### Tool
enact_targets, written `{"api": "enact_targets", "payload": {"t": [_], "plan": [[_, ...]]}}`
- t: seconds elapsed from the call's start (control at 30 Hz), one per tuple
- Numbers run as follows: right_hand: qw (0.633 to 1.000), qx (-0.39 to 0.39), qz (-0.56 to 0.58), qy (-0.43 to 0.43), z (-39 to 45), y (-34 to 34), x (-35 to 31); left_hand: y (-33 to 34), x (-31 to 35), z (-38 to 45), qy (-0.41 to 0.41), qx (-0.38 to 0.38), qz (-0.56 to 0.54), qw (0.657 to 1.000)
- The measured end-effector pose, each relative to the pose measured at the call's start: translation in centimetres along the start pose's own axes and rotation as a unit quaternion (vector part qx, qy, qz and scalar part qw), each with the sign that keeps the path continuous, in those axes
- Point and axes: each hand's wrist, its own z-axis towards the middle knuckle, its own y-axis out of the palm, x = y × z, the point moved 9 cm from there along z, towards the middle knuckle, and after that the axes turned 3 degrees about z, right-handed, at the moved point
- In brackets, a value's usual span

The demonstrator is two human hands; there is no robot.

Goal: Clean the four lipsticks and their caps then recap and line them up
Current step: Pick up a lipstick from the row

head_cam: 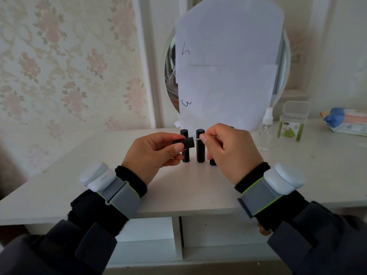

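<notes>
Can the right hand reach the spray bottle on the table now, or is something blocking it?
Probably not yet: the path to the spray bottle looks free, but the right hand is pinching a thin swab.

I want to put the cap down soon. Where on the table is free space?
The table is bare left of the standing lipsticks, and also in front, between the wrists. The back right is crowded: spray bottle, swab box, wipes pack.
</notes>
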Motion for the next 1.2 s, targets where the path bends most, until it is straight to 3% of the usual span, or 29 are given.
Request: {"api": "enact_targets", "payload": {"t": [0.33, 0.5, 0.7, 0.97, 1.2], "plan": [[0.995, -0.095, 0.019, -0.014, -0.5, 1.8, -0.8, -0.1, 0.4, 0.1, 0.038, 0.003, -0.034, 0.999], [0.996, -0.056, 0.072, -0.019, -0.4, 0.8, -1.0, 0.0, 0.0, 0.1, 0.021, -0.005, -0.061, 0.998], [0.999, -0.013, 0.037, -0.020, -0.1, 0.2, -0.5, 0.2, 0.1, 0.2, 0.042, -0.016, -0.038, 0.998], [0.993, -0.085, 0.080, -0.017, -0.5, 1.6, -1.0, -0.2, 0.0, 0.3, 0.044, -0.007, 0.000, 0.999], [0.995, -0.088, 0.018, -0.039, -0.4, 1.9, -0.7, -0.4, 0.0, 0.4, 0.045, 0.004, 0.002, 0.999]]}}
